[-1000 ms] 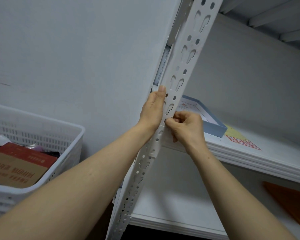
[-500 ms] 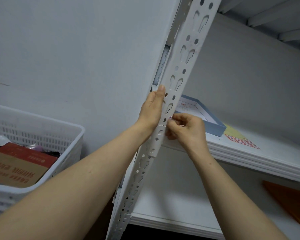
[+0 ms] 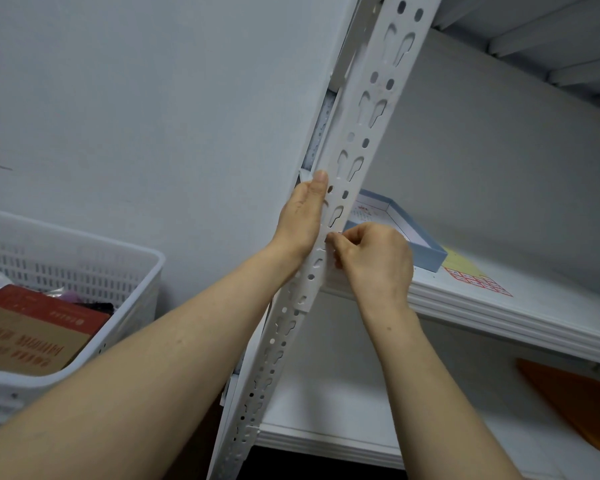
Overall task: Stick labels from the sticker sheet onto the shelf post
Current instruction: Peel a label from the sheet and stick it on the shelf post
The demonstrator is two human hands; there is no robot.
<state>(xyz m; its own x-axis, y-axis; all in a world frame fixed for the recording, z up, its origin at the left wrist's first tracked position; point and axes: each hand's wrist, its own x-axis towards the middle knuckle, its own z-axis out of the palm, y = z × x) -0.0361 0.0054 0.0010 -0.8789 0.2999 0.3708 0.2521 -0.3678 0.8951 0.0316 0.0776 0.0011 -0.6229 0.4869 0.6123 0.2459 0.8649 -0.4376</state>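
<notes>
While our left hand [image 3: 303,216] lies flat on the stiff shelf post [image 3: 371,109], our right hand [image 3: 374,258] pinches a flimsy, largely hidden label [image 3: 340,233] just below those fingers.

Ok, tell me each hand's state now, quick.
Left hand: open, flat against the post.
Right hand: curled, pinching at the post, probably a label, mostly hidden.

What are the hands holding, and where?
The left hand presses flat on the left edge of the shelf post. The right hand pinches something tiny against its front, probably a hidden label.
</notes>
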